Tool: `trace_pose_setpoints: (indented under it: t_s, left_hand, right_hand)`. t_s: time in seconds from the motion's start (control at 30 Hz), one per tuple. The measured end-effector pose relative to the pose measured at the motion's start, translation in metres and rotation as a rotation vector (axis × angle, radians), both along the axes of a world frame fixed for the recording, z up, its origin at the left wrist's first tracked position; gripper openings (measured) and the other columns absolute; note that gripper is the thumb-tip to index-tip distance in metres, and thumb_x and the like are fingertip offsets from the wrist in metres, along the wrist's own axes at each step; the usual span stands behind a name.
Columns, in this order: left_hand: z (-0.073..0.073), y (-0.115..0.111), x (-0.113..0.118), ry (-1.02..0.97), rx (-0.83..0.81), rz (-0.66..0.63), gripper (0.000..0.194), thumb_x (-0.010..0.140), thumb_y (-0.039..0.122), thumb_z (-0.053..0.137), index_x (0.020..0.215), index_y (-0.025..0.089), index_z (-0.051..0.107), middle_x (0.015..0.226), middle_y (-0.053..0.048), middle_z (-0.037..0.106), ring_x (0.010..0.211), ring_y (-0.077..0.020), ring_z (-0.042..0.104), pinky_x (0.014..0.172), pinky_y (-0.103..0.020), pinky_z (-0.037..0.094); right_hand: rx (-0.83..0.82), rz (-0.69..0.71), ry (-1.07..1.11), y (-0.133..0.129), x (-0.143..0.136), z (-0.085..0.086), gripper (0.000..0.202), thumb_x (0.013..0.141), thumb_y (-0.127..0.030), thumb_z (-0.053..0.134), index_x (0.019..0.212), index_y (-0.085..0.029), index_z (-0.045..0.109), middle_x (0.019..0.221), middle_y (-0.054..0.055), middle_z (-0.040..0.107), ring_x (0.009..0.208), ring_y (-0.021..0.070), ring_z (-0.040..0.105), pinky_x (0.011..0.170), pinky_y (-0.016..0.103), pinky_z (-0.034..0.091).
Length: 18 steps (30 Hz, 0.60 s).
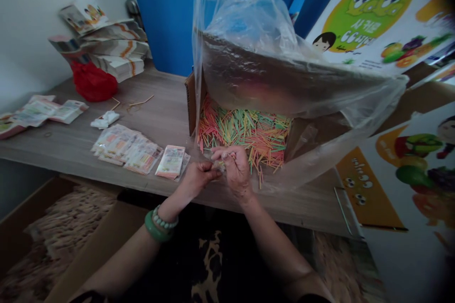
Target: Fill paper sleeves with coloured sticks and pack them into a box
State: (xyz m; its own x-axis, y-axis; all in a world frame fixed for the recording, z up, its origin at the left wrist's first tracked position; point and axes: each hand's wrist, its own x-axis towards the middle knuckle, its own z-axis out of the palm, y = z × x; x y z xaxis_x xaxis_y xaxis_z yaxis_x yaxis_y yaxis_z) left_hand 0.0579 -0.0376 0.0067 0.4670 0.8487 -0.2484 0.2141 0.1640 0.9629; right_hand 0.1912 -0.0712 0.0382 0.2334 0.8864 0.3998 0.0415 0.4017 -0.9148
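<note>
Several filled packets lie in a loose row on the counter, at about nine o'clock from the hands; the nearest one rests just beside the left hand. These appear to be the finished share of the work. Both hands meet at the counter's near edge. The left hand's fingers are curled and pressed together around a small packet, largely hidden, while the right hand pinches a few coloured sticks between thumb and fingertips at the packet's mouth. The packet in hand is judged to be mid-filling; how full it is cannot be told.

At twelve o'clock from the hands stands an open cardboard box lined with a clear plastic bag, its floor covered by a deep layer of pink, green, yellow and orange sticks; some spill onto the counter at two o'clock. This supply remains large, so most of the work is judged to lie ahead.

At ten o'clock, far back, sit stacks of flat printed sheets over a red bag, with more printed sleeves at the left edge.
</note>
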Motion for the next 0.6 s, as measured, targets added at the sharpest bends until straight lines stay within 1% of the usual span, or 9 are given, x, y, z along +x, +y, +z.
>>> trace_pose_setpoints:
  t_s: [0.1,0.2,0.27,0.33,0.43,0.5,0.6]
  left_hand:
    - [0.001,0.000,0.000,-0.040,-0.097,-0.023,0.031,0.068,0.048,0.076,0.064,0.019,0.064,0.048,0.008,0.037,0.043,-0.0072,0.029,0.043,-0.024,0.020]
    - [0.000,0.000,0.001,-0.070,-0.149,-0.004,0.031,0.066,0.049,0.076,0.067,0.019,0.067,0.046,0.008,0.039,0.041,-0.0069,0.028,0.041,-0.024,0.019]
    - [0.000,-0.001,0.002,-0.065,-0.138,0.007,0.033,0.066,0.050,0.077,0.063,0.019,0.064,0.046,0.008,0.039,0.041,-0.0068,0.028,0.042,-0.023,0.018]
    - [0.000,-0.001,0.002,-0.048,-0.094,0.021,0.037,0.066,0.050,0.078,0.058,0.020,0.059,0.046,0.008,0.038,0.043,-0.0070,0.029,0.042,-0.023,0.018]
    - [0.000,-0.002,0.001,-0.025,-0.028,0.044,0.040,0.068,0.052,0.077,0.055,0.020,0.056,0.047,0.007,0.036,0.045,-0.0075,0.029,0.044,-0.024,0.018]
    - [0.000,-0.002,-0.001,-0.031,-0.015,0.036,0.040,0.069,0.053,0.077,0.056,0.020,0.057,0.048,0.007,0.036,0.045,-0.0079,0.029,0.044,-0.024,0.019]
    - [0.001,-0.003,-0.003,-0.082,-0.026,-0.019,0.040,0.071,0.055,0.076,0.059,0.020,0.060,0.049,0.007,0.037,0.046,-0.0085,0.030,0.045,-0.025,0.021]
  right_hand:
    - [-0.041,0.012,0.000,-0.005,0.005,-0.005,0.022,0.100,-0.049,0.051,0.094,-0.028,0.050,0.080,0.000,0.071,0.099,0.0223,0.072,0.097,0.047,0.053]
    - [-0.097,-0.015,0.006,-0.010,0.008,-0.005,0.023,0.101,-0.050,0.049,0.092,-0.028,0.048,0.080,0.001,0.072,0.099,0.0229,0.072,0.098,0.048,0.052]
    - [-0.099,-0.045,0.011,-0.012,0.008,-0.003,0.023,0.101,-0.050,0.049,0.092,-0.028,0.048,0.081,0.002,0.073,0.099,0.0234,0.072,0.098,0.049,0.052]
    - [-0.089,-0.059,0.020,-0.011,0.008,-0.002,0.022,0.100,-0.048,0.050,0.092,-0.028,0.049,0.080,0.002,0.073,0.097,0.0235,0.072,0.097,0.048,0.052]
    - [-0.120,-0.037,0.011,-0.009,0.009,-0.001,0.019,0.099,-0.045,0.052,0.091,-0.027,0.049,0.077,0.001,0.073,0.091,0.0222,0.073,0.096,0.046,0.052]
    - [-0.161,-0.008,-0.006,-0.008,0.011,-0.003,0.018,0.098,-0.043,0.052,0.090,-0.027,0.050,0.080,0.001,0.074,0.095,0.0217,0.072,0.096,0.044,0.052]
    - [-0.209,0.054,0.000,-0.007,0.012,-0.008,0.019,0.098,-0.042,0.052,0.086,-0.027,0.050,0.090,0.003,0.077,0.107,0.0222,0.071,0.098,0.043,0.051]
